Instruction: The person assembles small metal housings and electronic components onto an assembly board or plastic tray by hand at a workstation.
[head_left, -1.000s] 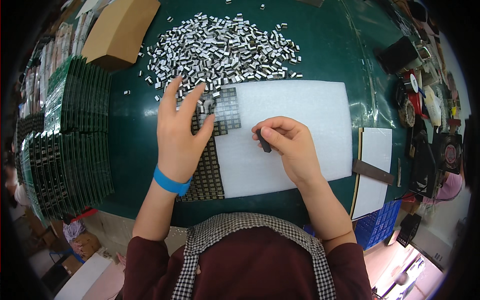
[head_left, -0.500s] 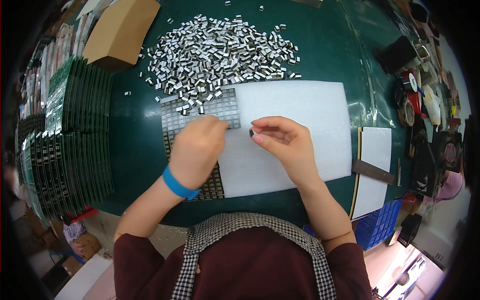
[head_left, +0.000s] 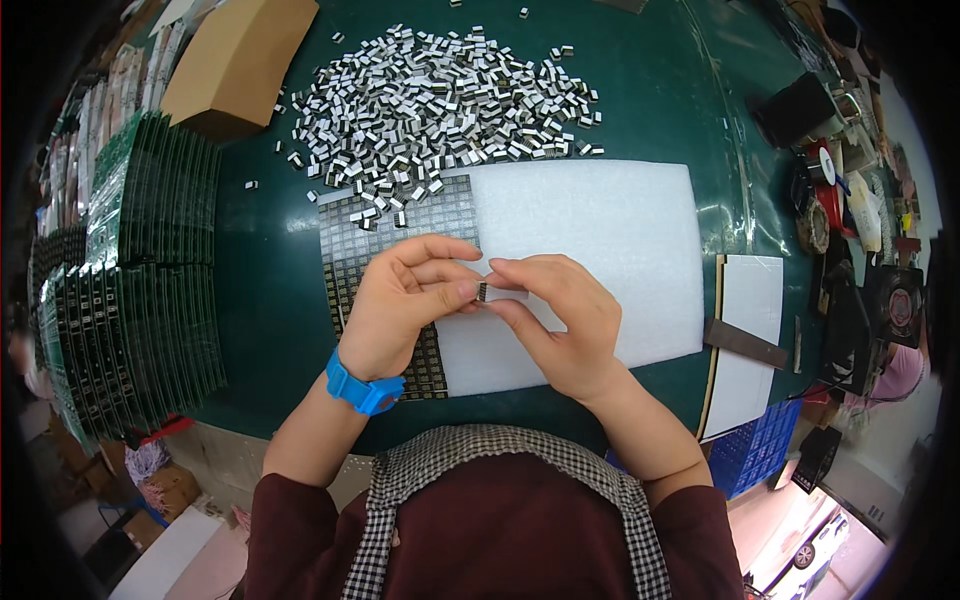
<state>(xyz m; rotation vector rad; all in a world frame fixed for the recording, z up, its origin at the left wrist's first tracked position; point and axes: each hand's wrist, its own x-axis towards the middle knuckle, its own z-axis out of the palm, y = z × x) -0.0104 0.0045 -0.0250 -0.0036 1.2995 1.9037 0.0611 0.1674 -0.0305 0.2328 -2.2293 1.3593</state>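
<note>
A small black-and-white block component with a row of pins along its dark side sits between the fingertips of my two hands. My left hand pinches it from the left with the thumb and bent fingers; a blue wristband is on that wrist. From the right, my right hand has its thumb and index finger at the component's ends. Below the hands lies a dark panel with a grid of small gold-marked cells, partly hidden by my left hand. It rests on a white foam sheet.
Beyond the foam, a large heap of similar components spreads over the green table. Green circuit boards stand in rows at the left, near a brown cardboard box. At the right, a dark metal bar crosses a white board.
My left hand has turned over and moved right to meet my right hand at the component. The right hand has shifted slightly left and down, bringing the component with it.
</note>
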